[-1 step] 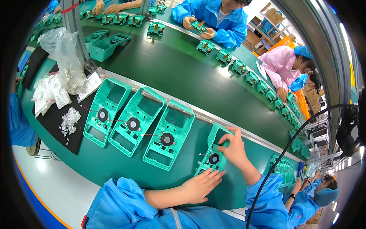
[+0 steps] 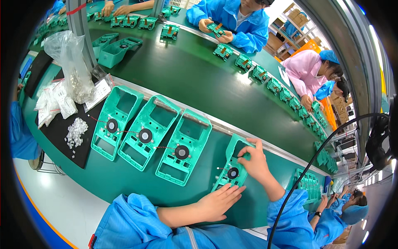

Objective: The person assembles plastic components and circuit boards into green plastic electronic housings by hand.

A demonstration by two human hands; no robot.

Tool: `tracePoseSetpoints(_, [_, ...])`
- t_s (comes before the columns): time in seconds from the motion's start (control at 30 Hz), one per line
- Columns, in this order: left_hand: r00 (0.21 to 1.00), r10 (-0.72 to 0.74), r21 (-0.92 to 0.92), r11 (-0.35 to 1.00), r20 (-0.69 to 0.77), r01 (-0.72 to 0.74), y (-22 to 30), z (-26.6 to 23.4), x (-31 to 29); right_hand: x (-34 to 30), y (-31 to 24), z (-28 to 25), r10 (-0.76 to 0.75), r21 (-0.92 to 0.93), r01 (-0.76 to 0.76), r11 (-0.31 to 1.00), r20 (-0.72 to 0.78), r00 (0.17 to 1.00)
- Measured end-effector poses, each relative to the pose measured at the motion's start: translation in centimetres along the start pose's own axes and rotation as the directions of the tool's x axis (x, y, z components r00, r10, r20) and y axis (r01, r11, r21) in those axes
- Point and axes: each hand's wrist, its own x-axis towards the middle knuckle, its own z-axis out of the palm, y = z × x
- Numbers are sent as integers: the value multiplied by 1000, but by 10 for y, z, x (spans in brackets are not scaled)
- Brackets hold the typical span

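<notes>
On the green worktop a green plastic housing [image 2: 229, 154] lies between my hands, with a round black speaker [image 2: 233, 173] and a short thin wire inside it. My left hand [image 2: 219, 203] stretches its fingers out flat, fingertips at the housing's near end. At the housing's right side, my right hand [image 2: 255, 162] has thumb and index finger brought together over it; whatever they may pinch is too small to make out. To the left are three similar housings [image 2: 182, 135] in a row, each fitted with a black speaker [image 2: 181, 152] and red wires.
Small clear pieces [image 2: 76, 132] are heaped on a black mat [image 2: 62, 143] at left, near plastic bags [image 2: 66, 97]. Beyond a metal rail runs a green conveyor [image 2: 178, 79]. Co-workers handle green assemblies [image 2: 243, 62] across it. A black cable [image 2: 306, 166] hangs at right.
</notes>
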Motion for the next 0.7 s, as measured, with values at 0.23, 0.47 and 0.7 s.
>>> tracePoseSetpoints(0.23, [999, 22, -22, 1000, 23, -21, -2, -6, -3, -6, -17, -8, -156, -268, 154, 951, 12, 988])
tracePoseSetpoints(0.47, [994, 110, -198, 974, -13, -110, -15, -13, -4, -28, 26, -44, -519, -431, 473, 768, 12, 855])
tracePoseSetpoints(0.7, [988, 81, -58, 994, -134, -89, -27, -68, -17, -111, 77, -23, -539, -606, 327, 725, -204, 817])
